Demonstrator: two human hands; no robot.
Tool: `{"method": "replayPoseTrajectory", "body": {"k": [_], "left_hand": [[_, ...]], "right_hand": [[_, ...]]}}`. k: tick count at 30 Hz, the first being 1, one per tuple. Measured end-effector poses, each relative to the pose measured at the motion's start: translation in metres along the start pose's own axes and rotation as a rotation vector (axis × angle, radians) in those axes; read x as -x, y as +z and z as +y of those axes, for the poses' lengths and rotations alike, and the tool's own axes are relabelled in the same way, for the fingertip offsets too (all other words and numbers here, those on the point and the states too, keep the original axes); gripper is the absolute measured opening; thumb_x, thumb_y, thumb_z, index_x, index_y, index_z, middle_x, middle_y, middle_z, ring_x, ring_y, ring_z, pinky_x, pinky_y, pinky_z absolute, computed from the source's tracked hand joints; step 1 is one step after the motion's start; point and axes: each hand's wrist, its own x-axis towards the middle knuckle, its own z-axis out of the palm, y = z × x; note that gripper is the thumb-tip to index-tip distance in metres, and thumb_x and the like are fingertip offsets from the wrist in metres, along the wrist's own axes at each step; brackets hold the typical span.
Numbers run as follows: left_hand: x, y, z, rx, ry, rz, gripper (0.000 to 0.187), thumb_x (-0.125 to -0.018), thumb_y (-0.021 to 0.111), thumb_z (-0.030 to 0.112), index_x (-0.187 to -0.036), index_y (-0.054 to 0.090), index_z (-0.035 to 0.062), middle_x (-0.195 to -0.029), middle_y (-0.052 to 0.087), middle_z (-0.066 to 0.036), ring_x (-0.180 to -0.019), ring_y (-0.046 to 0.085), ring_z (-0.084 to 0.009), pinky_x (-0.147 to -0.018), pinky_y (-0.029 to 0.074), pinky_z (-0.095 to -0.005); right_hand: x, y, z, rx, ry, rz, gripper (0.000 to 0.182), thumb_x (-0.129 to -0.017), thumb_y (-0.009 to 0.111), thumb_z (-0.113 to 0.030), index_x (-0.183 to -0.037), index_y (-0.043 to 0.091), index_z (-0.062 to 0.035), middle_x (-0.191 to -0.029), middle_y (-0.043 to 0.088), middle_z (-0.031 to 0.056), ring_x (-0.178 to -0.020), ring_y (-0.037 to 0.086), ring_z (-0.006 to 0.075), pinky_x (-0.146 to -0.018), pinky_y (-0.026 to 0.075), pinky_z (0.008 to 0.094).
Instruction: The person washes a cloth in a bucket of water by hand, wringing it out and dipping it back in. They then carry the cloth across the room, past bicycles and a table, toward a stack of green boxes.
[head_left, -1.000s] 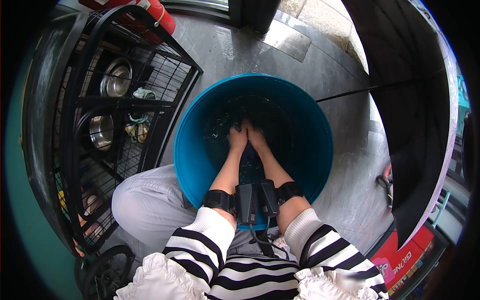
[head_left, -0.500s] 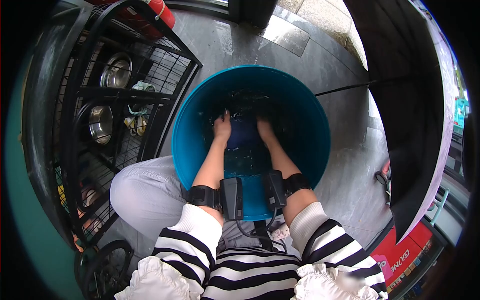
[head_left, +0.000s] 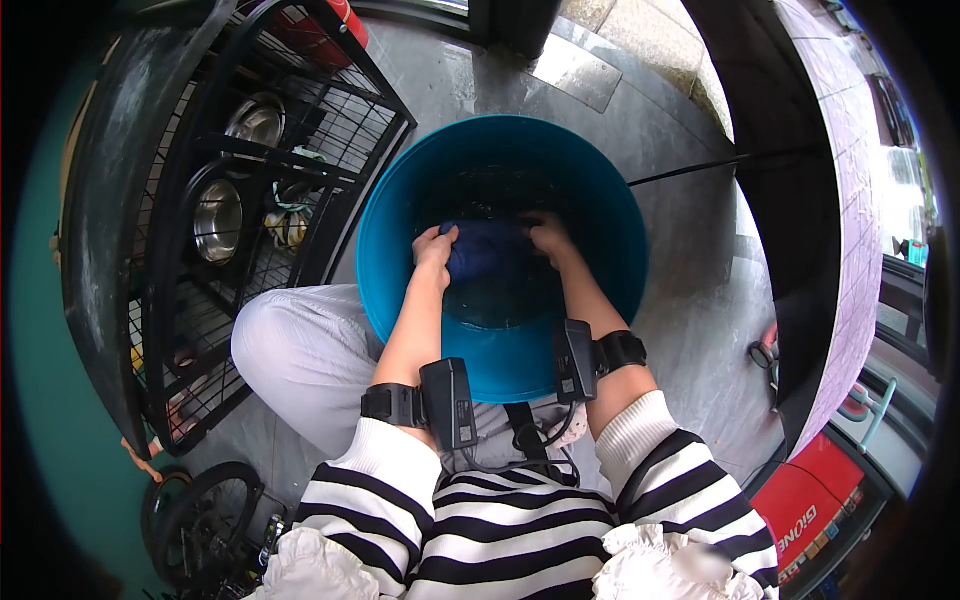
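Observation:
A dark blue cloth [head_left: 487,250] is stretched between my two hands inside a large teal tub [head_left: 400,200]. Dark water [head_left: 495,300] lies in the tub, and the cloth hangs at its surface, its lower part hard to make out. My left hand [head_left: 435,248] is closed on the cloth's left edge, thumb on top. At the opposite end my right hand [head_left: 547,237] grips the cloth with bent fingers, slightly blurred. Black devices are strapped to both forearms.
On the left stands a black wire rack [head_left: 340,180] with metal bowls [head_left: 218,220]. An open umbrella [head_left: 790,200] reaches in from the right, its shaft near the tub's rim. A wheel [head_left: 210,525] is at lower left, a red box [head_left: 810,500] at lower right.
Both hands have risen out of deeper water, bringing the blue cloth up with them. More of the cloth shows now. The view has shifted slightly.

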Motion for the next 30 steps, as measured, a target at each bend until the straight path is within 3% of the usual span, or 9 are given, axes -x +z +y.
{"method": "replayPoseTrajectory", "body": {"k": [7,10,11,15,18,20,24,28,30], "left_hand": [[0.030,0.016,0.006,-0.631,0.329,0.361,0.041,-0.060,0.068,0.032,-0.083,0.056,0.0010,-0.086,0.057,-0.013,-0.079,0.055,-0.0249,-0.072,0.042,-0.0333],[0.018,0.024,0.004,-0.776,0.325,0.354,0.046,-0.060,0.065,0.039,-0.083,0.057,0.0007,-0.088,0.056,-0.017,-0.084,0.054,-0.0289,-0.073,0.041,-0.0320],[0.017,0.020,0.011,-0.847,0.281,0.084,0.047,-0.069,0.056,0.039,-0.091,0.051,-0.0025,-0.093,0.052,-0.024,-0.092,0.047,-0.0362,-0.079,0.037,-0.0373],[0.006,0.038,0.002,-0.701,0.392,0.174,0.046,-0.079,0.038,0.034,-0.104,0.042,-0.0047,-0.096,0.047,-0.029,-0.095,0.043,-0.0403,-0.083,0.034,-0.0403],[0.005,0.057,-0.002,-0.627,0.311,0.129,0.053,-0.080,0.029,0.039,-0.098,0.046,-0.0074,-0.100,0.045,-0.029,-0.098,0.041,-0.0405,-0.086,0.031,-0.0407],[0.010,0.060,-0.006,-0.618,0.160,0.030,0.053,-0.081,0.027,0.039,-0.097,0.049,-0.0076,-0.103,0.044,-0.029,-0.100,0.040,-0.0400,-0.087,0.030,-0.0407],[0.007,0.057,-0.006,-0.775,0.263,-0.072,0.047,-0.080,0.031,0.033,-0.098,0.049,-0.0063,-0.103,0.044,-0.028,-0.101,0.040,-0.0379,-0.086,0.031,-0.0390],[-0.011,0.053,-0.010,-0.212,0.041,0.069,0.039,-0.077,0.036,0.025,-0.097,0.050,-0.0059,-0.102,0.049,-0.023,-0.100,0.045,-0.0313,-0.082,0.035,-0.0353],[-0.028,0.063,-0.026,-0.342,0.112,-0.235,0.036,-0.074,0.037,0.019,-0.096,0.051,-0.0059,-0.101,0.050,-0.022,-0.098,0.047,-0.0293,-0.078,0.038,-0.0338]], "right_hand": [[-0.004,0.002,0.005,0.579,-0.250,0.284,0.030,-0.066,0.056,-0.015,-0.095,0.055,-0.0057,-0.099,0.051,0.0183,-0.091,0.050,0.0301,-0.079,0.040,0.0325],[-0.015,0.016,0.012,0.564,-0.293,0.263,0.041,-0.068,0.057,-0.027,-0.099,0.052,-0.0026,-0.104,0.048,0.0212,-0.097,0.047,0.0313,-0.081,0.037,0.0328],[-0.023,0.020,0.019,0.487,-0.323,0.280,0.047,-0.068,0.056,-0.034,-0.101,0.050,0.0006,-0.106,0.045,0.0233,-0.100,0.044,0.0312,-0.084,0.035,0.0326],[-0.016,0.032,0.011,0.582,-0.174,0.099,0.055,-0.070,0.049,-0.043,-0.100,0.050,0.0029,-0.100,0.050,0.0222,-0.102,0.043,0.0320,-0.086,0.033,0.0333],[-0.015,0.048,0.006,0.207,-0.209,0.052,0.052,-0.072,0.045,-0.043,-0.096,0.052,0.0028,-0.097,0.051,0.0233,-0.098,0.045,0.0340,-0.083,0.035,0.0356],[-0.013,0.054,-0.009,0.280,-0.140,0.239,0.047,-0.074,0.043,-0.039,-0.090,0.054,0.0030,-0.092,0.052,0.0242,-0.093,0.048,0.0351,-0.079,0.037,0.0378],[-0.053,0.053,0.011,0.195,-0.022,0.044,0.032,-0.076,0.043,-0.024,-0.093,0.055,0.0009,-0.089,0.056,0.0168,-0.088,0.052,0.0248,-0.075,0.038,0.0337],[-0.028,0.059,-0.002,0.085,-0.165,-0.111,0.032,-0.074,0.043,-0.022,-0.091,0.054,0.0030,-0.096,0.052,0.0229,-0.094,0.049,0.0317,-0.078,0.037,0.0332],[-0.045,0.049,0.004,0.081,-0.124,0.026,0.032,-0.075,0.043,-0.021,-0.092,0.054,0.0029,-0.096,0.052,0.0217,-0.092,0.049,0.0309,-0.076,0.037,0.0327]]}}
